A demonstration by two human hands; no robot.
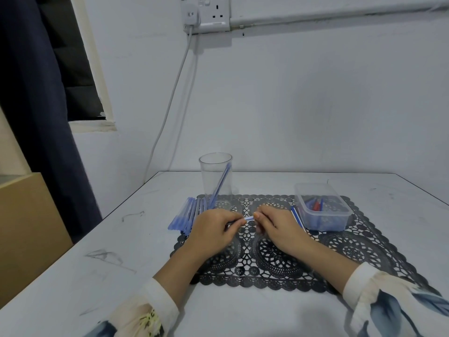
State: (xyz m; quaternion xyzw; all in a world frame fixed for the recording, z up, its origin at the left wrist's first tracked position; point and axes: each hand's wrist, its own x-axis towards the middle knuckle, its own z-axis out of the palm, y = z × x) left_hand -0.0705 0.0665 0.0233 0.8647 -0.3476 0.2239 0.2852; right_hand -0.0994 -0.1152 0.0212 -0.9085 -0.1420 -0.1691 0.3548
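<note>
mid-frame, a clear blue pen (249, 218) spans the gap between your two hands, just above the black lace mat (279, 263). your left hand (213, 231) curls round one end and your right hand (277, 227) pinches the other between thumb and fingers, so neither hand is free. this looks like an assembly step: keep the barrel level, hold the left steady, and let the right push or twist straight along the axis. loose pens (187, 215) lie just left of your hands, and a tub of parts (323, 210) sits to the right. behind, at centre, the clear cup (215, 176) holds a single pen (221, 182).
</note>
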